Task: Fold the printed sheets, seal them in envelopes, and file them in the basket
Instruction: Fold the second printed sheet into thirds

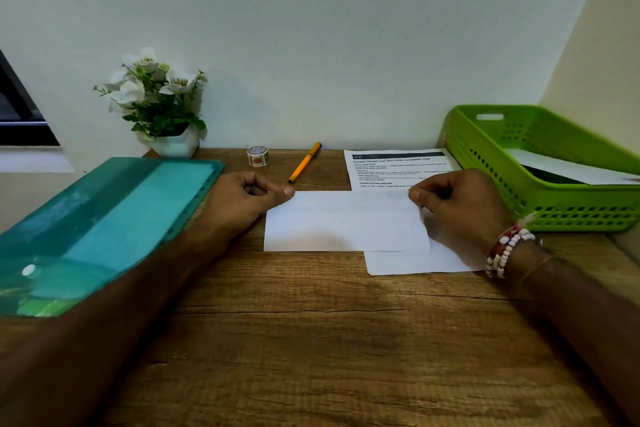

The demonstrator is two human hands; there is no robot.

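**Q:** Where is the folded sheet located?

**A:** The folded sheet (346,222) is laid flat on the wooden table (311,340) at centre frame, overlapping a second white paper (415,262) at its lower right.

**Q:** How is it held?

**A:** The upper left corner is pinched by the left hand (249,194), fingers curled. The upper right corner is pinched by the right hand (453,201) (beaded bracelets (505,250) are worn at that wrist).

**Q:** And the basket?

**A:** The green basket (540,204) is placed at the right edge, with a white paper item (568,168) inside. A printed sheet (398,166) is seen just left of it.
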